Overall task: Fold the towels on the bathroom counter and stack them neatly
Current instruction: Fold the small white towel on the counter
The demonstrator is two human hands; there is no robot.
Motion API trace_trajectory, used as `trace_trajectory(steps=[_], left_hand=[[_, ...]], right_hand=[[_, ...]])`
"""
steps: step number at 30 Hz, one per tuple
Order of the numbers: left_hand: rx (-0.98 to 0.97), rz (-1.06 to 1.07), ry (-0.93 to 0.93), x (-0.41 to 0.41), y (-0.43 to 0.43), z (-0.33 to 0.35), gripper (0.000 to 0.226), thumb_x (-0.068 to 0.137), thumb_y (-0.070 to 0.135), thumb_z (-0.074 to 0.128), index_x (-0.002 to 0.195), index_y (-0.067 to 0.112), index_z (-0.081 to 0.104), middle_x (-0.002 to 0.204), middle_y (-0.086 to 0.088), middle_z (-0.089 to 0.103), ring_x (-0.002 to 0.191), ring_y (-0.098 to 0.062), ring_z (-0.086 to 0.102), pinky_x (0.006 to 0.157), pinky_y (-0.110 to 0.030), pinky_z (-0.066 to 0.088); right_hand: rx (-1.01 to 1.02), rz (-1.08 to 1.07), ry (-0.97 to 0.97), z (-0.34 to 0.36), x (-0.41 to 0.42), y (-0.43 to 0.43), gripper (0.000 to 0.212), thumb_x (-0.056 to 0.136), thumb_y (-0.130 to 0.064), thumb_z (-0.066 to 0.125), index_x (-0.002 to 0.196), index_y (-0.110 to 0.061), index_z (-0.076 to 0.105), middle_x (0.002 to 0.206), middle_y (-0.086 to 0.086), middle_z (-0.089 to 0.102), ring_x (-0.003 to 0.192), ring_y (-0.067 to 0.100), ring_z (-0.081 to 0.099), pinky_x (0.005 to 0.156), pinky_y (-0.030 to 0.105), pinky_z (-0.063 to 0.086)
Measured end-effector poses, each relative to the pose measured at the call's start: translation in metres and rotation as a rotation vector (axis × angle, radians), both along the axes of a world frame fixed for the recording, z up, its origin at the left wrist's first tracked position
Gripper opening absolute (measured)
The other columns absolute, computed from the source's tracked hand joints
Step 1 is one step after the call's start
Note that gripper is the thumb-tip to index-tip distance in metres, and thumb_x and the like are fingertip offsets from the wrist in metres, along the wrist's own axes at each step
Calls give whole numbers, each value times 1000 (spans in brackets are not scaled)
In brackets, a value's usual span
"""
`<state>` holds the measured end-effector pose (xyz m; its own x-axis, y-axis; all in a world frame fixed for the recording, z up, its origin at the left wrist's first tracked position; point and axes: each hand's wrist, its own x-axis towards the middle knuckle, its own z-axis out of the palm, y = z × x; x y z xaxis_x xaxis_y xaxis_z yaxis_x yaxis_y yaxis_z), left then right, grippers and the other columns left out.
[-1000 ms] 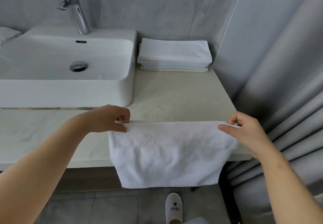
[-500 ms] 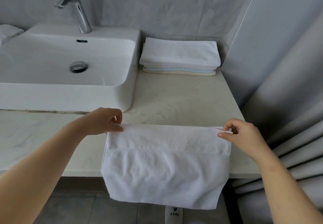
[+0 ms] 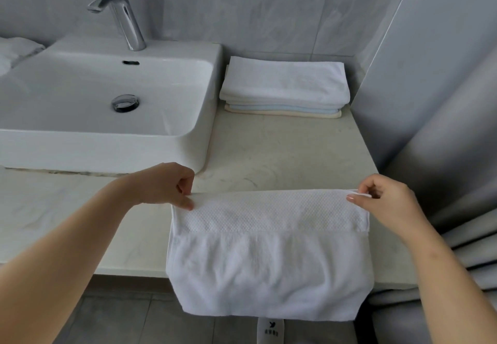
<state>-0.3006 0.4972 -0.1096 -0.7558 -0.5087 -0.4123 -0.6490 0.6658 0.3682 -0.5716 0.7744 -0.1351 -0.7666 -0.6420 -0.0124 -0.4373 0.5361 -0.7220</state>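
Left hand (image 3: pixel 166 185) and right hand (image 3: pixel 387 198) pinch top corners of the waffle-bordered white towel (image 3: pixel 269 263), hanging past the smooth counter (image 3: pixel 282 161) edge; folded stack (image 3: pixel 285 88) at twelve o'clock.

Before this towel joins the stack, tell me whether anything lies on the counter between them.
Nothing visible does: only bare counter separates the held towel from the folded stack. The sink stands off to the left.

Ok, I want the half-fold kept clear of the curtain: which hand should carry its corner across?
Probably the right hand. It pinches the towel corner at the counter end beside the curtain. Swinging it over to the left hand moves the fold away from the curtain, over open counter.
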Motion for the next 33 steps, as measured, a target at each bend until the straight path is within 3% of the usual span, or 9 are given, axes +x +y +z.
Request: trace_trajectory(steps=[4, 7, 12, 15, 21, 25, 28, 31, 33], left_hand=[[24, 6, 99, -10, 1, 7, 32, 74, 16, 75, 69, 21, 43, 66, 7, 43, 58, -9, 36, 54, -19, 31], [22, 0, 115, -20, 4, 13, 24, 80, 21, 72, 90, 31, 52, 70, 8, 46, 59, -6, 41, 55, -14, 33], [-214, -46, 72, -45, 8, 20, 11, 87, 26, 63, 95, 19, 61, 71, 11, 45, 63, -2, 42, 53, -15, 28], [-296, 8, 135, -58, 8, 23, 10, 86, 25, 63, 90, 16, 61, 74, 9, 47, 74, -13, 48, 57, -21, 32], [-508, 111, 211, -85, 2, 28, 23, 90, 32, 56, 108, 19, 63, 107, -4, 56, 108, -25, 47, 75, -29, 35], [-551, 204, 196, -98, -5, 25, 18, 92, 30, 53, 105, 21, 62, 107, -3, 57, 103, -25, 50, 73, -30, 36], [-472, 309, 240, -109, -10, 23, 12, 90, 25, 51, 98, 19, 59, 96, -6, 62, 86, -25, 57, 66, -29, 38], [-177, 469, 406, -122, -13, 21, 8, 93, 17, 47, 99, 13, 52, 76, -9, 64, 61, -23, 65, 61, -30, 54], [33, 628, 522, -131, -15, 20, 11, 95, 14, 44, 105, 12, 48, 74, -11, 64, 63, -26, 69, 64, -36, 59]], right_hand=[[-39, -24, 0, 1, -11, -2, 23, 75, -9, 76, 66, -16, 56, 66, 1, 62, 71, 21, 58, 68, 31, 44], [-65, -21, 5, 3, -19, -3, 21, 78, -7, 72, 70, -18, 57, 76, 2, 65, 79, 24, 61, 75, 35, 48], [-146, -51, -19, 11, -31, -8, 23, 81, -5, 70, 96, -21, 63, 92, 2, 65, 88, 21, 59, 84, 33, 46], [-128, -84, 51, 16, -40, -9, 23, 80, -9, 71, 102, -17, 67, 93, 3, 65, 84, 19, 57, 79, 30, 44], [-178, -140, 103, 23, -59, -21, 19, 82, -6, 68, 100, -11, 69, 91, 2, 64, 83, 17, 59, 74, 24, 43], [-245, -179, 47, 20, -73, -35, 15, 86, -3, 62, 91, -16, 63, 87, 0, 61, 45, 8, 57, 48, 21, 43], [-286, -208, -10, 16, -84, -47, 12, 88, -2, 58, 87, -14, 60, 81, 0, 60, 50, 14, 62, 50, 25, 44], [-337, -221, -29, 16, -91, -57, 13, 90, -1, 55, 88, -13, 59, 80, 1, 58, 59, 18, 64, 58, 27, 51], [-351, -213, -16, 19, -95, -64, 12, 91, -2, 53, 89, -12, 58, 79, -3, 56, 62, 15, 63, 62, 26, 53]])
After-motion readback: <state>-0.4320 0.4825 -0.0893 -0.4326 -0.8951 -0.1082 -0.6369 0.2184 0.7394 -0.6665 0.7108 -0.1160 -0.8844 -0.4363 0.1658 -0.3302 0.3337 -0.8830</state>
